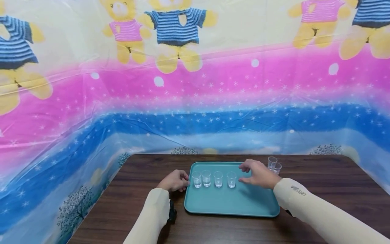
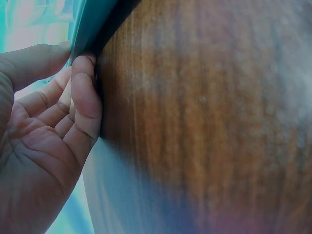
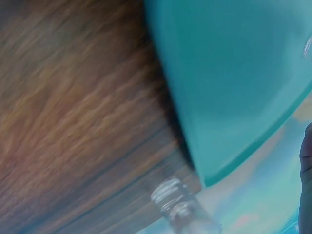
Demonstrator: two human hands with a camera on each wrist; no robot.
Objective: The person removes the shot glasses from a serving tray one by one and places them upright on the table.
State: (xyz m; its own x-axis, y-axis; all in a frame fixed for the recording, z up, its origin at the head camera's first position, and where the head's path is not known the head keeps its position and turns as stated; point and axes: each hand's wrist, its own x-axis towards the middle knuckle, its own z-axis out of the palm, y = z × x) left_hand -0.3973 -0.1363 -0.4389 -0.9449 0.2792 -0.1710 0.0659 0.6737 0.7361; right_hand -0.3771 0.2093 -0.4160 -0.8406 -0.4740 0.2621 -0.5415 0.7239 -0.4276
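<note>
A teal tray point(image 1: 231, 203) lies on the table, bearing several small clear shot glasses point(image 1: 218, 179) in a row across its left and middle part. My left hand point(image 1: 175, 180) is at the tray's left edge. In the left wrist view, the thumb point(image 2: 46, 58) and forefinger pinch the rim. Above the tray, my right hand point(image 1: 259, 174) has its thumb and fingers spread apart, just right of the rightmost glass point(image 1: 231, 179) in the row. A gap shows between that glass and the fingers. Only a bit of the right hand point(image 3: 306, 180) enters the right wrist view.
Two more clear glasses, a rear one point(image 1: 272, 162) and a front one point(image 1: 277, 168), stand on the wooden table point(image 1: 329, 189) beyond the tray's right back corner. Behind the table hangs a patterned cloth point(image 1: 195, 125) with bears and snowflakes.
</note>
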